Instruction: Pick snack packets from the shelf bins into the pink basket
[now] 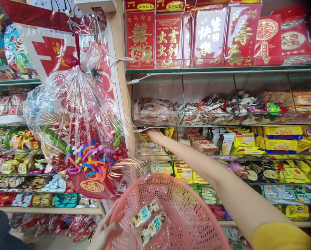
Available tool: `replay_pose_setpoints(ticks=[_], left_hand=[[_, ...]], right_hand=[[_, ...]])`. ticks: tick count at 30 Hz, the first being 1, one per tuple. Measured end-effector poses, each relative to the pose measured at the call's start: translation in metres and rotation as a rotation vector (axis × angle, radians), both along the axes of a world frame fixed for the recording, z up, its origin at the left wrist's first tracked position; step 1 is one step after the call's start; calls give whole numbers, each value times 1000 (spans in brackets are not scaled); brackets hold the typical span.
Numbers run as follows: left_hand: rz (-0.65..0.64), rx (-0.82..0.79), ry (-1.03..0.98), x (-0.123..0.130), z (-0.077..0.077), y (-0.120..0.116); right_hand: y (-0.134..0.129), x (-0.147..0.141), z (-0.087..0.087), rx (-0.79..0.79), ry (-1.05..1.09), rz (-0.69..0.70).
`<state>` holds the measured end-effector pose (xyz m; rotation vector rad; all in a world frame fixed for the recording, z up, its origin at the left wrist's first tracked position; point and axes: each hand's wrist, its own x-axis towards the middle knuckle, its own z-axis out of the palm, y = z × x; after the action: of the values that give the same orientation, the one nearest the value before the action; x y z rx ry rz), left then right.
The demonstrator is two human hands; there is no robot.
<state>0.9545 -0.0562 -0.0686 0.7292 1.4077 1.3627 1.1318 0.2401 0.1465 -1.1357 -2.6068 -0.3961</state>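
A pink perforated basket (197,208) is tilted toward me at the bottom centre. My left hand (105,229) grips its left rim. Inside lie two wrapped snack bars (152,222), side by side. My right arm stretches across to the shelf, where my right hand (156,136) is in the left compartment, above clear-wrapped snack packs (152,149). Its fingertips are blurred among the packets, so whether they hold anything is hidden.
A cellophane-wrapped bundle of decorations (92,152) hangs left of the basket. Red envelopes (168,41) line the top shelf. Glass dividers and shelf edges surround my right hand. Someone's dark clothing (4,229) shows at the lower left.
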Motion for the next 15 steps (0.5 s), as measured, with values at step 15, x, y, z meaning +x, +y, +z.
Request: replay_pose_setpoints(ticks=[15], left_hand=[[-35, 0, -64, 4, 4, 1]], right_hand=[[-45, 51, 2, -85, 128, -87]])
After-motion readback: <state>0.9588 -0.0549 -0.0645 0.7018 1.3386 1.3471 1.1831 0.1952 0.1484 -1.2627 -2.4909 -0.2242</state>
